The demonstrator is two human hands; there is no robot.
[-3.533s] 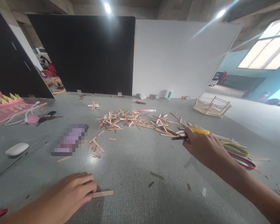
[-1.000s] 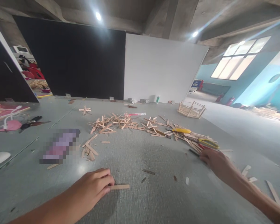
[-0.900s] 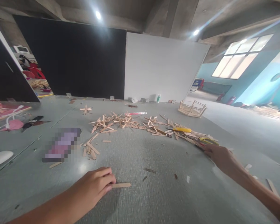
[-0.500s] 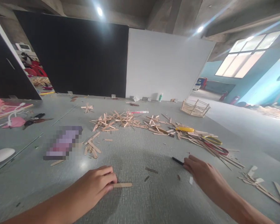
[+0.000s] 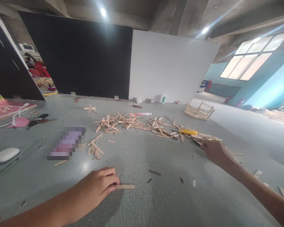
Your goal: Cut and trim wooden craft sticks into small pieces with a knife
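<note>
My left hand [image 5: 103,183] is closed on a wooden craft stick [image 5: 125,186], pinching its left end low over the table; the rounded right end sticks out. To the right, my right hand [image 5: 213,150] is closed and reaches over the right end of the stick pile. A slim black pen-like tool [image 5: 197,142] pokes out past its fingertips, mostly covered by the hand. Just beyond lies a yellow-handled cutter [image 5: 188,132] on loose sticks. The scissors in the pile are almost wholly hidden behind my right hand.
Heaped craft sticks [image 5: 111,123] stretch across the table's middle. A stick-built frame [image 5: 199,111] stands at the back right, a glue bottle [image 5: 163,99] by the white panel [image 5: 165,66]. At left lie a blurred-out flat object [image 5: 67,143], a white mouse-like object [image 5: 6,155] and cables.
My right hand has moved away and to the right with the black tool, from the open table onto the pile's edge, covering the scissors. My left hand keeps its grip on the stick.
</note>
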